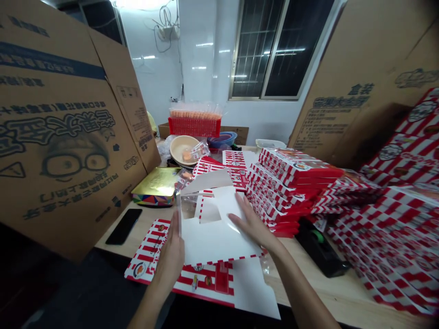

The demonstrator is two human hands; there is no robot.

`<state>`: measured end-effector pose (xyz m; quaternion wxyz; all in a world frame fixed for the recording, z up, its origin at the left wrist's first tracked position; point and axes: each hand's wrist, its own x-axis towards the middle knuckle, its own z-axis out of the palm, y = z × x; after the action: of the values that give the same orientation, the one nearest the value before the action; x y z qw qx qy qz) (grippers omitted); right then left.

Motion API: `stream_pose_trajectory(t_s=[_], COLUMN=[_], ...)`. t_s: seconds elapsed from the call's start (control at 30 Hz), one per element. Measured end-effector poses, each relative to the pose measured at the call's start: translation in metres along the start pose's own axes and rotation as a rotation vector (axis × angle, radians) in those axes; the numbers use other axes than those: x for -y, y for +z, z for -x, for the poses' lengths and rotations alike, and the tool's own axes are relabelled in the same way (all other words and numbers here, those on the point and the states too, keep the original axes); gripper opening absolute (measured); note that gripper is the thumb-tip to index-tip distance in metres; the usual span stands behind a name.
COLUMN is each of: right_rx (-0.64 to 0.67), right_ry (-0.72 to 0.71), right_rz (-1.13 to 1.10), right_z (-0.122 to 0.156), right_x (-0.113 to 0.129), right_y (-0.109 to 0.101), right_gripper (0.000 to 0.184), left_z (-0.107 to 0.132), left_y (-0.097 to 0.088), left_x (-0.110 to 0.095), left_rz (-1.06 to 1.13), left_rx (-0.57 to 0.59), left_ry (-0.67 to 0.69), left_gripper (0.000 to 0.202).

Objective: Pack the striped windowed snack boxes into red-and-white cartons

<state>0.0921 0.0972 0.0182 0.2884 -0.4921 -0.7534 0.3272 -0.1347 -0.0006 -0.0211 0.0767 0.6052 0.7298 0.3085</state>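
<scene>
A partly folded paperboard box [212, 242] stands between my hands, its plain white inside facing me and a cut-out window in it. Red and white stripes show along its lower edge. My left hand [173, 258] holds its left side, fingers straight along the edge. On the right, my right hand [252, 224] grips the box with thumb and fingers spread over the white panel. Beneath it lie flat striped box blanks [154, 249], one with a white flap [255, 283] reaching toward the table's front edge.
Stacked striped boxes [274, 196] rise at right, beside a black tape dispenser [322, 251]. A phone [124, 226] and a gold-topped box [156, 185] lie left. Behind are a cream bowl [183, 148] and a red basket [195, 127]. Large cartons [68, 114] flank the table.
</scene>
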Motion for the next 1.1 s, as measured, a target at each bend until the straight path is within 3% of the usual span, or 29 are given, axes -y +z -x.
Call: stream_pose_trajectory(t_s=[0.1,0.2,0.27,0.37,0.47,0.53,0.6,0.67,0.73,0.8,0.87,0.9,0.97,1.03,1.1], right_rx=[-0.015,-0.005,-0.029,-0.048,-0.030,-0.011,0.026,0.063,0.078,0.055,-0.007,-0.046,-0.122,-0.182,-0.204], right_ry=[0.085,0.091,0.137,0.300,0.376,0.342,0.305,0.286,0.292,0.281,0.241,0.218,0.191,0.155,0.031], right_rz=[0.011,0.158,0.288,0.453,0.509,0.488,0.454,0.420,0.362,0.275,0.173,0.121,0.034,0.005,0.017], right_z=[0.008,0.025,0.033,0.034,0.026,0.021,0.018,0.018,0.020,0.022,0.022,0.021,0.015,0.005,-0.009], right_x=[0.010,0.028,0.036,0.035,0.025,0.021,0.018,0.015,0.009,-0.002,-0.015,-0.022,-0.032,-0.037,-0.038], right_y=[0.001,-0.001,-0.001,0.008,0.019,0.024,0.025,0.023,0.020,0.019,0.019,0.018,0.015,0.007,-0.001], right_gripper=[0.083,0.066,0.058,0.055,0.055,0.053,0.051,0.050,0.054,0.063,0.073,0.078,0.087,0.095,0.097], left_z=[-0.004,-0.011,-0.017,-0.023,-0.019,-0.017,-0.023,-0.040,-0.067,-0.098,-0.123,-0.132,-0.142,-0.145,-0.144], left_y=[-0.019,-0.039,-0.042,-0.027,-0.005,0.005,0.008,0.007,0.006,0.007,0.011,0.014,0.021,0.028,0.033], left_x=[-0.005,-0.014,-0.018,-0.018,-0.014,-0.010,-0.006,-0.002,0.001,0.002,0.001,0.000,0.000,0.001,0.003], left_rz=[-0.031,-0.122,-0.195,-0.243,-0.220,-0.190,-0.140,-0.060,0.080,0.304,0.573,0.677,0.783,0.788,0.786], left_rx=[0.068,0.175,0.249,0.194,0.066,0.111,0.222,0.264,0.197,0.150,0.245,0.314,0.399,0.396,0.384], left_ry=[0.103,0.151,0.114,0.078,0.250,0.378,0.416,0.401,0.376,0.338,0.296,0.283,0.288,0.326,0.367], left_gripper=[0.068,0.070,0.068,0.066,0.063,0.056,0.047,0.039,0.039,0.063,0.086,0.086,0.069,0.039,0.021])
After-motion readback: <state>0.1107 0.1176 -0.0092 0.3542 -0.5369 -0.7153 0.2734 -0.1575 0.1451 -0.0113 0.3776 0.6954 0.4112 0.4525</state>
